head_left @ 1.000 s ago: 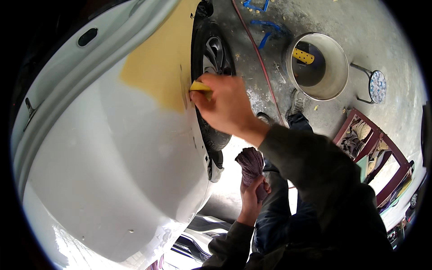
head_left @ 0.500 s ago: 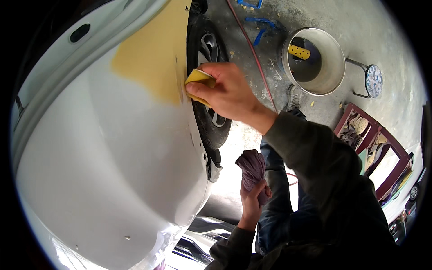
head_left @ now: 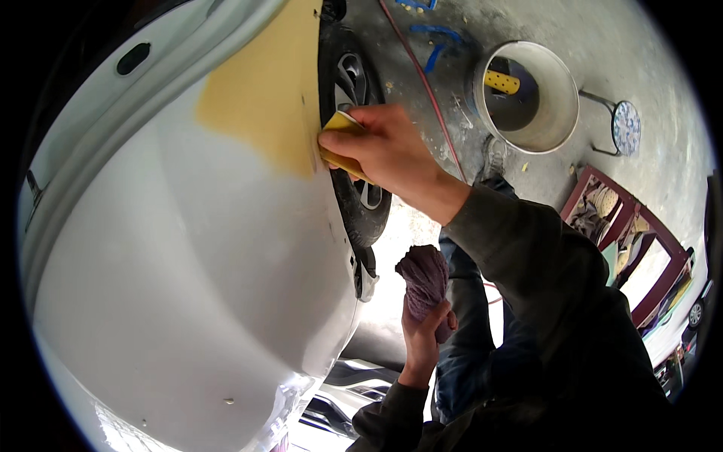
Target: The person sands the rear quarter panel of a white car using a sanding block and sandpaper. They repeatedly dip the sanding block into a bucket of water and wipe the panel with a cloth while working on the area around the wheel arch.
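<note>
My right hand (head_left: 392,151) pinches a folded piece of yellow sandpaper (head_left: 343,151) between thumb and fingers. The sandpaper lies at the wheel-arch edge of a white car fender (head_left: 173,248), beside a smooth yellow filler patch (head_left: 260,105); the fingertips behind it are hidden. Lower down, my left hand (head_left: 424,339) is closed around a bunched purple cloth (head_left: 424,279), held apart from the car. Behind my right hand is the front wheel (head_left: 373,218), partly covered by it.
A large round bucket (head_left: 557,124) stands on the concrete floor with dark water and a yellow perforated block (head_left: 501,82) inside. Beside it is a small round stool (head_left: 626,128). A red hose (head_left: 422,71) crosses the floor. A maroon rack (head_left: 640,215) holds pads and cloths at right.
The fender and both hands sit slightly differently in the picture, with the fender a little farther right. The sandpaper is still at the arch edge, and both grips are unchanged.
</note>
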The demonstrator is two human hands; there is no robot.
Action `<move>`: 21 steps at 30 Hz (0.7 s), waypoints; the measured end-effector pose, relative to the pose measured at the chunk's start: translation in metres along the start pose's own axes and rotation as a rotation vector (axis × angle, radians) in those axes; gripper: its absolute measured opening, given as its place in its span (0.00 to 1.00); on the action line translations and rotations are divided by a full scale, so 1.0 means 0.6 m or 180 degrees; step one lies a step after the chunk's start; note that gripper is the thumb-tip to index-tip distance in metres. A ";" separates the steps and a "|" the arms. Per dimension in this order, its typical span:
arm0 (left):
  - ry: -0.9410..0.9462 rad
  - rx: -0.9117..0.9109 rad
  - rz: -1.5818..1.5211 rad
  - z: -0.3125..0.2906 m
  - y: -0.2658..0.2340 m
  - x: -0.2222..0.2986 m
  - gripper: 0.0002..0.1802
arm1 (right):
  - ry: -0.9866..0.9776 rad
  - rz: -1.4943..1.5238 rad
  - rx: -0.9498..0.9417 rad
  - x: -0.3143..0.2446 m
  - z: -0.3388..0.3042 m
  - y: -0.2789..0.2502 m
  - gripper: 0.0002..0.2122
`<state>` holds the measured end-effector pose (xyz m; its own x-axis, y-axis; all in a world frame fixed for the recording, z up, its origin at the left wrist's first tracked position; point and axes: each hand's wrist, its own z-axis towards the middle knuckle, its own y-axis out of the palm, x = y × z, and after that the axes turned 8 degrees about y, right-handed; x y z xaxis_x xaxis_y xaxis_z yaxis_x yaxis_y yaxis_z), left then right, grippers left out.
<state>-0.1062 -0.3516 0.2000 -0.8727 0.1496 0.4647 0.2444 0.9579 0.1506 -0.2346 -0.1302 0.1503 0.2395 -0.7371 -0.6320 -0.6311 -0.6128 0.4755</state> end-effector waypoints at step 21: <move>-0.0179 0.0053 -0.0071 0.002 -0.005 0.000 0.17 | -0.0074 0.0148 0.0238 0.020 -0.011 -0.003 0.11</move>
<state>-0.1072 -0.3543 0.1985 -0.9003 0.1414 0.4116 0.2181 0.9650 0.1456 -0.2257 -0.1399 0.1458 0.1920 -0.7568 -0.6248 -0.6948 -0.5545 0.4581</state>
